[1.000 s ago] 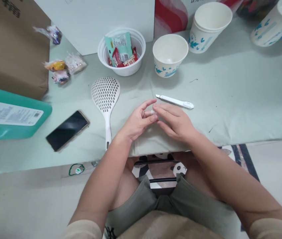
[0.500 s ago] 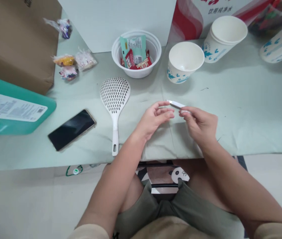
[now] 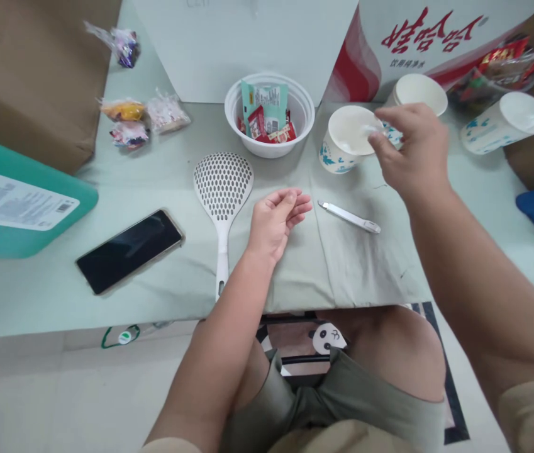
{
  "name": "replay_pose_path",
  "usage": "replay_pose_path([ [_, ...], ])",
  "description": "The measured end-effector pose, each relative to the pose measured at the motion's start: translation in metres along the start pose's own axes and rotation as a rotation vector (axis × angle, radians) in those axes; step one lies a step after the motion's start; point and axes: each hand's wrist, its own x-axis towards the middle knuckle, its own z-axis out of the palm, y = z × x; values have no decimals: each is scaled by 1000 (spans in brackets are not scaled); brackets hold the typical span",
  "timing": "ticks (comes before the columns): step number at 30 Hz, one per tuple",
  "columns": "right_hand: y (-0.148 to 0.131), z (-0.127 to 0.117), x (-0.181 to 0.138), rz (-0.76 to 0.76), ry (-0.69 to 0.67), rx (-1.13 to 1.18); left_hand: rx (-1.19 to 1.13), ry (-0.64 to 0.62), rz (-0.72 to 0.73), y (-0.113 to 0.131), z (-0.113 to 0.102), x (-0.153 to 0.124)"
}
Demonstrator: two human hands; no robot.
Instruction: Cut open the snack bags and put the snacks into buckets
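Head view: I see the table point(image 3: 436, 251). My left hand point(image 3: 273, 220) rests on it, loosely curled, empty. My right hand point(image 3: 411, 151) pinches a small white scrap point(image 3: 371, 130) over a paper cup point(image 3: 344, 148); a white knife point(image 3: 349, 216) lies between.

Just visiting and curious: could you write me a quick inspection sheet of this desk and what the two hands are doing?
Surface: pale green cloth, creased.
Job's things: paper cup; small white bit pinched above it, too small to identify; white cutter lying flat.
Clutter: slotted spoon, phone, snack bowl, wrapped sweets, more cups.
Hands: right hand over the cup; left hand resting, empty, curled.
Cables: nothing seen.
Surroundings: cardboard box, teal box, red-and-white carton.
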Motion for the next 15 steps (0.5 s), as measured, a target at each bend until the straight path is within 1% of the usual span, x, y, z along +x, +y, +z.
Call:
replay_pose_path([
  [1, -2, -1, 8, -7, -15, -23, -8, 5, 10, 2, 0, 1],
  [3, -13, 0, 14, -24, -7, -2, -14, 33, 41, 6, -2, 3],
  [5, -32, 5, 8, -35, 20, 74, -40, 76, 87, 12, -8, 6],
  [6, -43, 9, 4, -47, 13, 104, -64, 95, 119, 15, -12, 7],
  [8, -66, 22, -6, -101, -71, 135, -118, 117, 211, 22, -24, 11],
  [11, -99, 52, -13, -227, -272, 186, -143, 159, 349, 34, -45, 13],
  [13, -118, 78, -10, -311, -384, 243, -144, 219, 391, 43, -58, 12],
  [15, -135, 110, -3, -406, -461, 261, -179, 297, 413, 51, -68, 10],
])
